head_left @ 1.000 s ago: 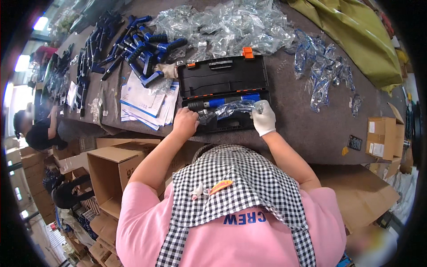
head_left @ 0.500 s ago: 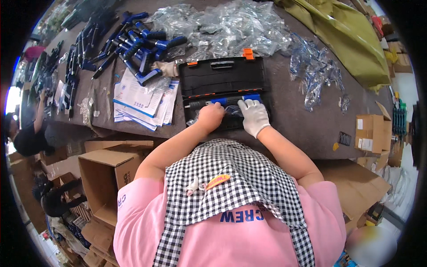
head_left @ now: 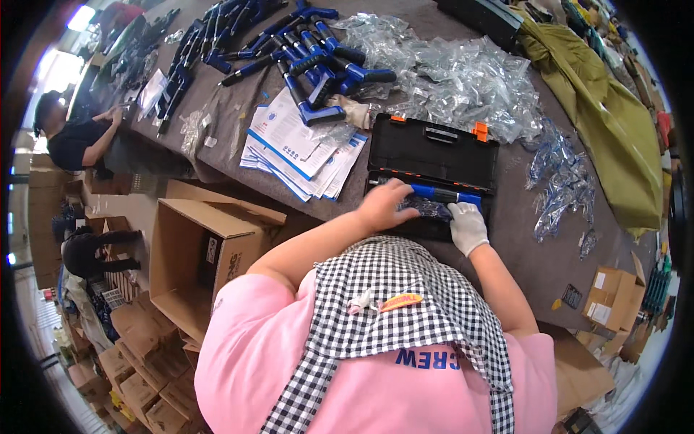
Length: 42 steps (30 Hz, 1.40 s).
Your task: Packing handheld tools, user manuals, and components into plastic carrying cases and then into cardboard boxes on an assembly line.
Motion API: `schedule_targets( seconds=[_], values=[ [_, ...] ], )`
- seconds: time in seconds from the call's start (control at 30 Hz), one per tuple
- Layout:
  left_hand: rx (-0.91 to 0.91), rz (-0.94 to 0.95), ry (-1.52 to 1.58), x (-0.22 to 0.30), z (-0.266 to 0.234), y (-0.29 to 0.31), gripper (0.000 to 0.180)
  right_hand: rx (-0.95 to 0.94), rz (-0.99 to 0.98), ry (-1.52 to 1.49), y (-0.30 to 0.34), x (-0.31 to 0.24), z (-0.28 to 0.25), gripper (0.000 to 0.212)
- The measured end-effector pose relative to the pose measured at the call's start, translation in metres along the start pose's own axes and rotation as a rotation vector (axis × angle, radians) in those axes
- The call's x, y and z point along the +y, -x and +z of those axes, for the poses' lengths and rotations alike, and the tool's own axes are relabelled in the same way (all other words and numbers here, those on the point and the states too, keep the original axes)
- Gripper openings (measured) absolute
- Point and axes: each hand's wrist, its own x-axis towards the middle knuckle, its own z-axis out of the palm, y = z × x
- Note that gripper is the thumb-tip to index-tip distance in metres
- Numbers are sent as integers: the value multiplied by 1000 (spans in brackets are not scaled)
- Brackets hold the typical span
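Observation:
A black plastic case [head_left: 434,150] with orange latches lies opened on the table, its lid tipped back. In its lower half sits a blue-and-black long-bodied tool [head_left: 435,194], with a clear plastic bag [head_left: 431,210] of dark contents below it. My bare left hand [head_left: 385,205] lies over the case's left end, thumb and fingers apart, hiding that end of the tool. At the right end, my white-gloved right hand [head_left: 468,224] rests with its fingers stretched over the front edge, by the bag and the tool's blue end.
Blue-and-black tools [head_left: 318,61] are heaped beyond printed sheets [head_left: 293,141] at the left. Clear plastic bags [head_left: 463,79] pile up behind the case; blue-tinted bags [head_left: 560,177] lie right. A cardboard box [head_left: 210,246] stands below the table's left edge. Another person [head_left: 79,137] is far left.
The view has swung, shifting the scene rightward and down. My left hand has opened, its thumb now spread from its fingers. My right hand has drawn back from the tool toward the case's front edge.

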Motion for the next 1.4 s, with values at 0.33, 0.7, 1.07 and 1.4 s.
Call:
schedule_targets(
  seconds=[0.33, 0.7, 1.07, 1.4],
  values=[
    [-155, -640, -788, -135, -171, 43, 108, 387, 49, -94, 19, 4, -41, 39],
    [387, -795, -619, -268, -256, 3, 61, -330, -98, -1052, -110, -168, 16, 62],
    [130, -1004, -658, -274, -256, -4, 56, -179, 880, -810, -240, -250, 60, 51],
    [-223, -993, -1058, -233, -279, 13, 34, -79, 522, -620, -300, -212, 108, 46]
  ],
)
